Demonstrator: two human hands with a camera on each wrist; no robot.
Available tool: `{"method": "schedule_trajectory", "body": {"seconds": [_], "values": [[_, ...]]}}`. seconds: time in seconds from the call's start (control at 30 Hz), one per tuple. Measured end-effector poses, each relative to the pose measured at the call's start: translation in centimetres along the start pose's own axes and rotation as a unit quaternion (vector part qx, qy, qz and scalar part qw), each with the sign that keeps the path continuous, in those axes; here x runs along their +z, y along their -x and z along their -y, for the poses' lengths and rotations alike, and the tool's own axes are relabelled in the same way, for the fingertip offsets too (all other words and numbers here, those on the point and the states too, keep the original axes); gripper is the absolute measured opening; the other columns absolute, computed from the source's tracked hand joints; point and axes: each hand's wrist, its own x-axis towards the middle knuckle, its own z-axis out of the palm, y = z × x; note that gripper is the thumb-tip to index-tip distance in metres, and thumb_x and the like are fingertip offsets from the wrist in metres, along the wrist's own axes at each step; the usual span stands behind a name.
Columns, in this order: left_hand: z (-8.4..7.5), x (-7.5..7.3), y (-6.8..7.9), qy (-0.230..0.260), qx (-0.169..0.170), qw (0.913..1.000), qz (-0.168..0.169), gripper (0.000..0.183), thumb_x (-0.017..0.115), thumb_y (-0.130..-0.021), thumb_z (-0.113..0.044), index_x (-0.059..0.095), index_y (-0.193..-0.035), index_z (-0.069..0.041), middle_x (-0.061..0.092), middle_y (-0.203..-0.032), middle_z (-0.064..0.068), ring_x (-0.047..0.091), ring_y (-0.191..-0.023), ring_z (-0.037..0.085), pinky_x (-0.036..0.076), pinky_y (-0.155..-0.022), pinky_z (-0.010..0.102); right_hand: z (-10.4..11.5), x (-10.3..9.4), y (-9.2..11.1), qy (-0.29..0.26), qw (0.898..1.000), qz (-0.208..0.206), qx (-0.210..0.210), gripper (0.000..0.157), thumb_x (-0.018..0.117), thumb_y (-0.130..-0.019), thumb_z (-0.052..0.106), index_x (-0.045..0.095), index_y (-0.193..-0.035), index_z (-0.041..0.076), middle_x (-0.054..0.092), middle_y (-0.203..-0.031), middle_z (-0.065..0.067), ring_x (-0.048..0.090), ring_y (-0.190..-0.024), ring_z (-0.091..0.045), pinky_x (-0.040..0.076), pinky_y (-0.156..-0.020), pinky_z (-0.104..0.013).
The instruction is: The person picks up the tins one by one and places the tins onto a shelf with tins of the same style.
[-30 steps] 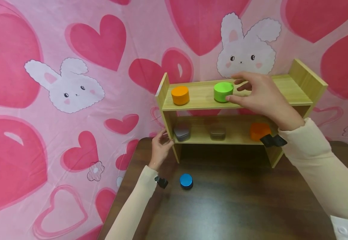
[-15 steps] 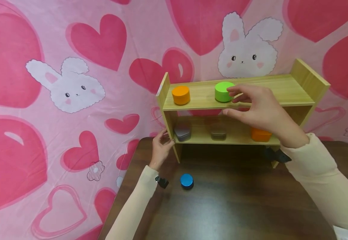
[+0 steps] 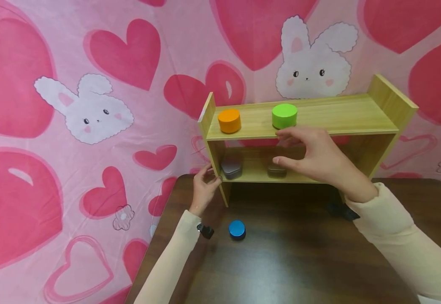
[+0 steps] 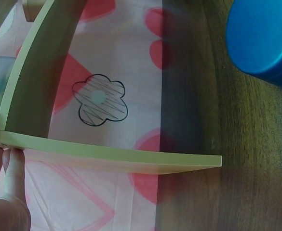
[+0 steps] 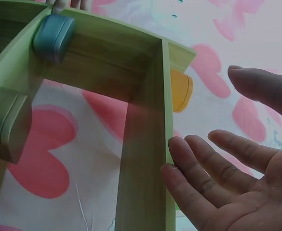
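In the head view my left hand [image 3: 204,190] grips the left side panel of a small two-tier wooden shelf [image 3: 342,116], near its lower board. The left wrist view has fingers [image 4: 14,175] on the panel's outer face and the thumb tip on the other side. My right hand [image 3: 315,158] is in front of the upper board's edge, thumb and fingers spread apart, holding nothing. Just above its fingertips a green round tin [image 3: 285,117] stands on the upper board. An orange round tin [image 3: 229,121] stands further left on that board.
A grey tin [image 3: 231,168] and a small brownish tin [image 3: 276,169] sit on the lower board. On the dark wooden table [image 3: 281,261] stands a blue round tin [image 3: 237,229]. Behind the shelf hangs pink cloth [image 3: 190,46] with hearts and rabbits.
My right hand has let go of the green tin and moved down in front of the shelf. It now hides the orange box on the lower board. The left hand stays put.
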Motion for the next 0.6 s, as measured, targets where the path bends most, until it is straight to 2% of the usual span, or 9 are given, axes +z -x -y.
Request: {"method": "schedule_trajectory", "body": {"seconds": [0.33, 0.6], "values": [[0.3, -0.1, -0.1, 0.010, 0.008, 0.9999, 0.009, 0.055, 0.073, -0.089, 0.006, 0.062, -0.141, -0.005, 0.067, -0.129, 0.025, 0.068, -0.118, 0.045, 0.058, -0.101, 0.049, -0.6, 2.1, 0.9, 0.000, 1.000, 0.004, 0.013, 0.056, 0.088, -0.083, 0.023, 0.068, -0.132, 0.005, 0.074, -0.123, -0.016, 0.070, -0.109, -0.031, 0.057, -0.101, -0.058], [0.6, -0.1, -0.3, 0.014, 0.017, 0.9997, 0.009, 0.054, 0.073, -0.089, 0.007, 0.063, -0.140, -0.004, 0.068, -0.128, 0.027, 0.068, -0.117, 0.047, 0.058, -0.100, 0.050, -1.5, 4.3, 1.3, -0.012, 1.000, 0.001, -0.006, 0.052, 0.088, -0.082, 0.015, 0.069, -0.128, 0.002, 0.074, -0.120, -0.015, 0.072, -0.103, -0.029, 0.061, -0.094, -0.054]]}}
